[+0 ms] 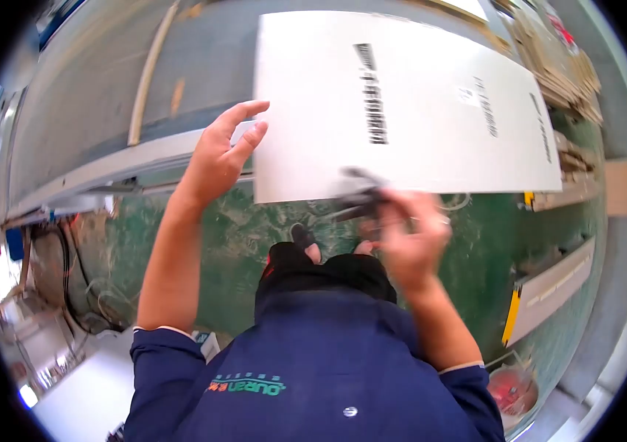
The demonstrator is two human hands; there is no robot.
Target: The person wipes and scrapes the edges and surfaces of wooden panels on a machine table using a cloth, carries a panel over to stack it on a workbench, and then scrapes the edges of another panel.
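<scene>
Two bare hands at a white panel (439,88) — a dark tool (361,200) in one of them.
The panel lies on the grey bench (92,103), its near edge jutting out over the green floor (229,254), with several lines of black print across its face. The left hand (219,158) is at the panel's left edge, thumb and fingers spread apart, the tips overlapping that edge; whether they press on it I cannot tell. The right hand (413,236) has its fingers closed on the tool — both blurred — just beside the panel's near edge.
</scene>
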